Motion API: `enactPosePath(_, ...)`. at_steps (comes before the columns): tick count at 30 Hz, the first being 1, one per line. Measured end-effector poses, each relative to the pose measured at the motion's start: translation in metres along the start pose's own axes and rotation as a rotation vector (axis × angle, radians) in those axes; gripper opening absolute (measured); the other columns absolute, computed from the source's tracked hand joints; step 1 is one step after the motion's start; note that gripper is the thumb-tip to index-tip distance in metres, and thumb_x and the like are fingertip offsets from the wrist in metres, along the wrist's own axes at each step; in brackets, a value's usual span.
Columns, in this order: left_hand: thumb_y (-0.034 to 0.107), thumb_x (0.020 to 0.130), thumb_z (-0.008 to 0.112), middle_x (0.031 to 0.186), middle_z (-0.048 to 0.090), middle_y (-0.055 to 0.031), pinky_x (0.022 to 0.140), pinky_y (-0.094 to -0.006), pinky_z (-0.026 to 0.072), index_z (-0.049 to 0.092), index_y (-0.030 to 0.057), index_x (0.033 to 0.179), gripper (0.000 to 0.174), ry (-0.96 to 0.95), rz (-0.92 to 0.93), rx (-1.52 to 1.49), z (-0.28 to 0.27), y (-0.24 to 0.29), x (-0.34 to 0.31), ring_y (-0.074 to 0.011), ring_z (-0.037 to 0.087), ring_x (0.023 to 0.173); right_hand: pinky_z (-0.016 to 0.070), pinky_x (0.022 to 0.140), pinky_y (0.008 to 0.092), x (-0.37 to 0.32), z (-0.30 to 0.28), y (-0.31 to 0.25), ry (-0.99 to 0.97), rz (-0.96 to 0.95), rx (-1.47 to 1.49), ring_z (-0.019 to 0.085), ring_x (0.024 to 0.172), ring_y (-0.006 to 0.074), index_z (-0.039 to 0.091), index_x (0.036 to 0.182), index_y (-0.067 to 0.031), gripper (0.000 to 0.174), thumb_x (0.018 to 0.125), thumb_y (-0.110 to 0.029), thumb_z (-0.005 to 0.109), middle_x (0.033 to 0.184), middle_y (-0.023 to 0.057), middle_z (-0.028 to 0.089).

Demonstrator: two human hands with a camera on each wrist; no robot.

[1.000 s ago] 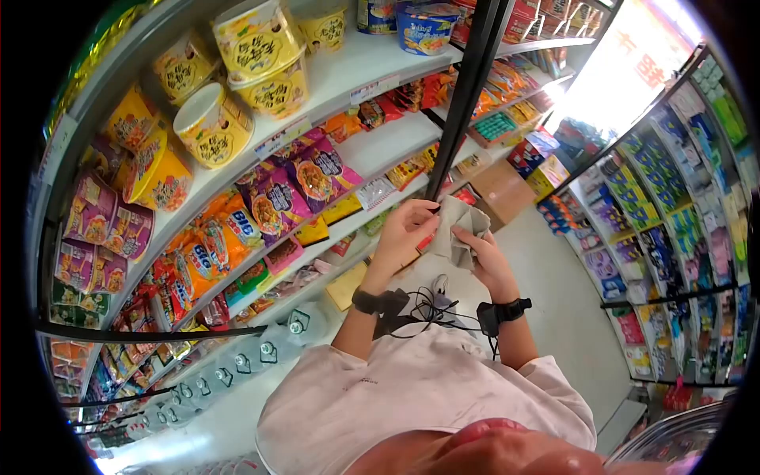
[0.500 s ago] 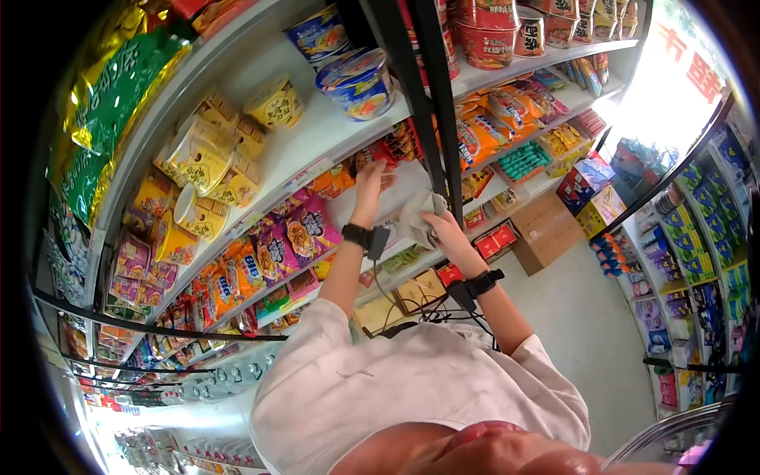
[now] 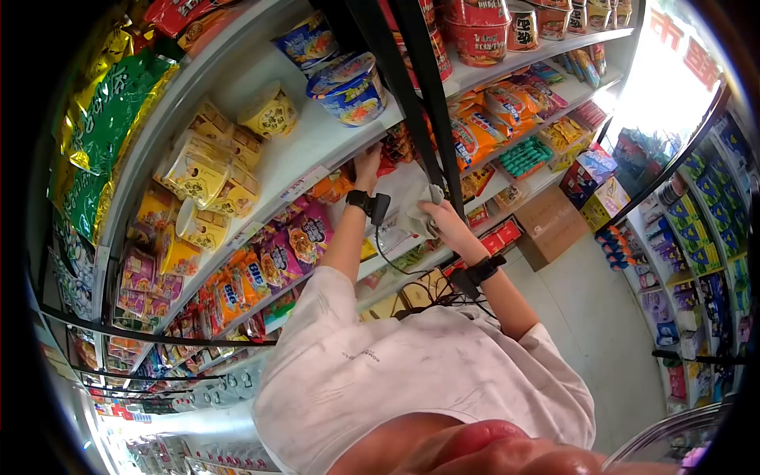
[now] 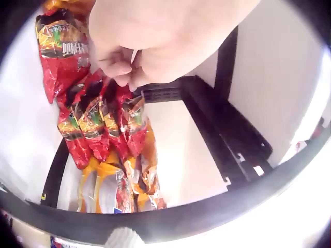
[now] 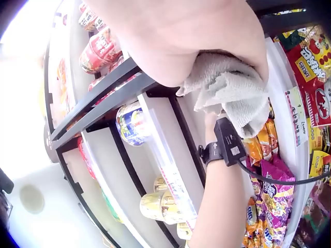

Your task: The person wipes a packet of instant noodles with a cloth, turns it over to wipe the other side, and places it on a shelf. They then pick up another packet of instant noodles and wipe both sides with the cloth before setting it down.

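Observation:
In the head view, my left hand (image 3: 366,168) reaches onto the shelf below the noodle cups, its fingertips partly hidden by the shelf edge. Seen from the left wrist, that hand (image 4: 160,36) has curled fingers, with the tips pinching the top of a red packet (image 4: 135,126) in a row of similar ones. Orange packets (image 4: 106,181) lie beyond them. My right hand (image 3: 447,223) grips a crumpled grey-white cloth (image 3: 417,215) in front of the shelf. The right wrist view shows the cloth (image 4: 124,238) bunched under the right hand (image 5: 191,31).
Noodle cups (image 3: 348,91) stand on the shelf above the left hand. Black uprights (image 3: 431,103) rise just right of it. Purple packets (image 3: 309,233) lie to the left, a cardboard box (image 3: 550,226) sits on the floor at right, and a cable hangs between the wrists.
My left hand has left the cloth and moved up and forward onto the shelf among the packets. The right hand keeps the cloth and has moved towards the shelf; the head view has shifted.

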State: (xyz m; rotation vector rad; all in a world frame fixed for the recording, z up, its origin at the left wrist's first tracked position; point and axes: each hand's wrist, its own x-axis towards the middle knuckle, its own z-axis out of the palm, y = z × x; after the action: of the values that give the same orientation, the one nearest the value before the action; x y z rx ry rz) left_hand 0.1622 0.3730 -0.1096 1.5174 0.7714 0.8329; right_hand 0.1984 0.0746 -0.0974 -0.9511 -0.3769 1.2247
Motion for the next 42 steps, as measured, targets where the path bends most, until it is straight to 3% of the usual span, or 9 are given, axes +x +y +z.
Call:
enactPosePath(5, 0.015, 0.094, 0.066, 0.092, 0.064, -0.0061, 0.062, -0.0273, 0.0533, 0.061, 0.0011, 0.102, 0.017, 0.027, -0.005, -0.277, 0.02, 0.037, -0.031, -0.013, 0.06, 0.076, 0.0456, 0.079, 0.0286, 0.005, 0.018, 0.0, 0.068, -0.02, 0.086, 0.056, 0.09, 0.0121, 0.054, 0.115, -0.0088, 0.027, 0.094, -0.025, 0.06, 0.102, 0.0013, 0.059)
enactPosePath(9, 0.018, 0.091, 0.071, 0.083, 0.064, -0.0048, 0.058, -0.0269, 0.049, 0.063, 0.0001, 0.092, 0.02, -0.169, -0.165, 0.005, 0.01, 0.016, -0.007, -0.0144, 0.061, 0.078, 0.0458, 0.083, 0.0305, 0.024, 0.016, 0.017, -0.01, -0.033, 0.087, 0.059, 0.097, 0.0145, 0.056, 0.118, -0.0084, 0.025, 0.096, -0.02, 0.057, 0.108, 0.0017, 0.063)
enactPosePath(13, 0.014, 0.088, 0.071, 0.08, 0.065, -0.0082, 0.059, -0.0307, 0.0485, 0.065, 0.0001, 0.085, 0.016, -0.038, 0.203, 0.204, 0.017, -0.001, 0.004, -0.0159, 0.061, 0.073, 0.0456, 0.083, 0.0301, 0.011, 0.022, 0.006, 0.016, -0.061, 0.095, 0.06, 0.099, 0.0157, 0.055, 0.119, -0.0084, 0.024, 0.098, -0.019, 0.053, 0.107, 0.0032, 0.064)
enactPosePath(17, 0.013, 0.088, 0.069, 0.085, 0.061, -0.0051, 0.07, -0.0333, 0.0478, 0.057, 0.0014, 0.088, 0.017, -0.113, -0.023, -0.084, 0.007, 0.023, -0.023, -0.0168, 0.061, 0.078, 0.0474, 0.082, 0.0336, 0.031, 0.018, 0.009, 0.136, -0.093, 0.103, 0.061, 0.097, 0.0161, 0.056, 0.119, -0.0086, 0.023, 0.101, -0.02, 0.048, 0.107, 0.0027, 0.064)
enactPosePath(25, 0.013, 0.093, 0.065, 0.086, 0.052, 0.0, 0.07, -0.026, 0.0396, 0.052, 0.0075, 0.086, 0.015, -0.142, 0.161, 0.025, -0.029, 0.065, -0.139, -0.0092, 0.046, 0.076, 0.0512, 0.085, 0.043, 0.071, 0.045, 0.005, 0.049, -0.137, 0.446, 0.064, 0.096, 0.0191, 0.057, 0.118, -0.0107, 0.035, 0.103, -0.041, 0.048, 0.104, 0.0026, 0.066)
enactPosePath(29, 0.009, 0.096, 0.063, 0.088, 0.052, 0.0009, 0.082, -0.0236, 0.041, 0.049, 0.0048, 0.087, 0.017, -0.275, 0.34, 0.149, -0.048, 0.076, -0.181, -0.0071, 0.049, 0.084, 0.0532, 0.075, 0.0339, 0.072, 0.053, 0.007, -0.145, -0.142, 0.369, 0.066, 0.093, 0.0167, 0.059, 0.116, -0.0084, 0.04, 0.099, -0.044, 0.058, 0.108, 0.0039, 0.067)
enactPosePath(30, 0.007, 0.096, 0.063, 0.092, 0.052, -0.001, 0.09, -0.0242, 0.0416, 0.049, 0.0032, 0.089, 0.016, -0.304, 0.325, 0.12, -0.053, 0.085, -0.193, -0.0079, 0.051, 0.089, 0.0527, 0.073, 0.0304, 0.046, 0.079, -0.007, 0.006, -0.178, 0.266, 0.066, 0.094, 0.0142, 0.059, 0.116, -0.0069, 0.033, 0.098, -0.035, 0.064, 0.11, 0.0035, 0.066)
enactPosePath(36, 0.008, 0.095, 0.064, 0.1, 0.06, -0.0026, 0.094, -0.0268, 0.0461, 0.062, 0.0, 0.098, 0.008, -0.396, 0.274, 0.052, -0.075, 0.104, -0.238, -0.0093, 0.058, 0.102, 0.0535, 0.077, 0.0302, -0.003, 0.099, -0.012, 0.038, -0.31, 0.174, 0.065, 0.099, 0.0127, 0.059, 0.119, -0.0059, 0.025, 0.098, -0.019, 0.064, 0.115, 0.0029, 0.066)
enactPosePath(42, 0.023, 0.098, 0.063, 0.114, 0.067, -0.0087, 0.09, -0.0289, 0.0505, 0.064, -0.0016, 0.116, 0.03, -0.086, -0.057, -0.236, -0.133, 0.07, -0.243, -0.0137, 0.065, 0.1, 0.0491, 0.094, 0.0297, -0.039, 0.09, -0.02, 0.041, -0.373, -0.125, 0.06, 0.109, 0.0128, 0.055, 0.13, -0.0022, 0.036, 0.099, -0.018, 0.063, 0.121, 0.0033, 0.064)
